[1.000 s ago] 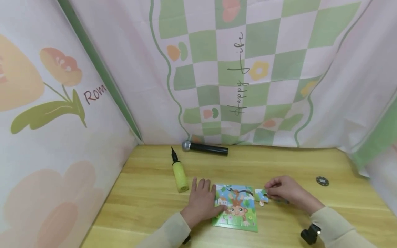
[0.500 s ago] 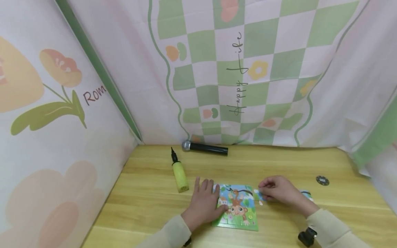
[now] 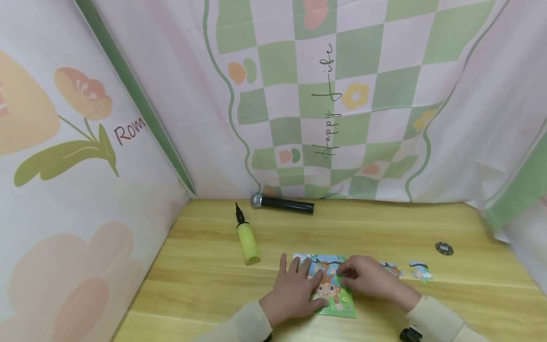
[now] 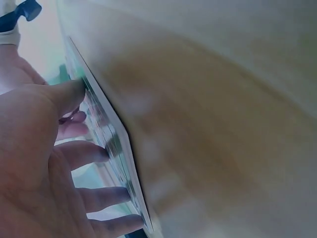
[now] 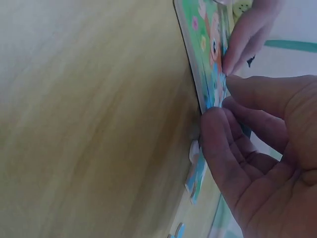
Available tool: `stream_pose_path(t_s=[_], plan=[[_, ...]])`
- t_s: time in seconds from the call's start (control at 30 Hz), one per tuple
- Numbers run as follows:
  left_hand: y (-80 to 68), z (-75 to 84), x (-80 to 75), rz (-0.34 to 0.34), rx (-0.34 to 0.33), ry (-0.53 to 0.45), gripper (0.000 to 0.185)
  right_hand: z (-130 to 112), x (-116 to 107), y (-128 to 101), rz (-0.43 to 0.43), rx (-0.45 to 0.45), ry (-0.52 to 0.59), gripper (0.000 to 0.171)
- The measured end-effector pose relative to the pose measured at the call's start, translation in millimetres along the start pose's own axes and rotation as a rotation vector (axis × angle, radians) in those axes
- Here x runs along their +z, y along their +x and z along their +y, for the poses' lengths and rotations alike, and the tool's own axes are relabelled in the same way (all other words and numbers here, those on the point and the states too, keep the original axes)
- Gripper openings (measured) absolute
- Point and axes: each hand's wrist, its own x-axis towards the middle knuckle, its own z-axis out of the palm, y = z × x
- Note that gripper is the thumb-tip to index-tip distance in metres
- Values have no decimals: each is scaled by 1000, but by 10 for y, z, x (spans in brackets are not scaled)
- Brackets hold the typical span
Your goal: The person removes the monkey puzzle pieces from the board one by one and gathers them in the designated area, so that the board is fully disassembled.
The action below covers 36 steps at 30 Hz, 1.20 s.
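Resting flat on the wooden table [image 3: 205,266], the monkey jigsaw puzzle [image 3: 331,294] lies under both hands. The left hand [image 3: 295,292] presses its left side with straight, spread fingers [image 4: 94,153], holding nothing. The right hand [image 3: 367,280] curls thumb and fingertips [image 5: 215,124] at the puzzle's right edge; whether they pinch a piece I cannot tell. Two loose puzzle pieces [image 3: 420,271] lie just to the right. A yellow hand pump [image 3: 248,240] and a black microphone [image 3: 283,204] lie farther back, and a dark disc [image 3: 444,249] sits well off to the right.
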Motion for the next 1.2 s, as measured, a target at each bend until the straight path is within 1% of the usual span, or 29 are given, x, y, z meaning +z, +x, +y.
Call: stream_pose_path(t_s=[0.13,0.3,0.57,0.73,0.87,1.03,1.2], plan=[[-10,-30,34,-26,-29,-14,77,-40,34,-9,28,-51,-57,19],[-30,-51,44,-41,-33,-8,77,-85,58,3,35,-83,-106,19],[-33,-55,61,-33,-25,19,74,-128,83,43,30,-29,-139,17],[-18,-50,65,-31,-32,30,74,-146,85,88,41,30,-151,12],[2,-43,63,-33,-36,38,74,-133,96,110,54,42,-157,10],[6,-45,42,-34,-29,38,73,-138,94,104,80,41,-140,11],[22,-55,29,-35,-27,37,71,-180,75,106,89,76,-108,10]])
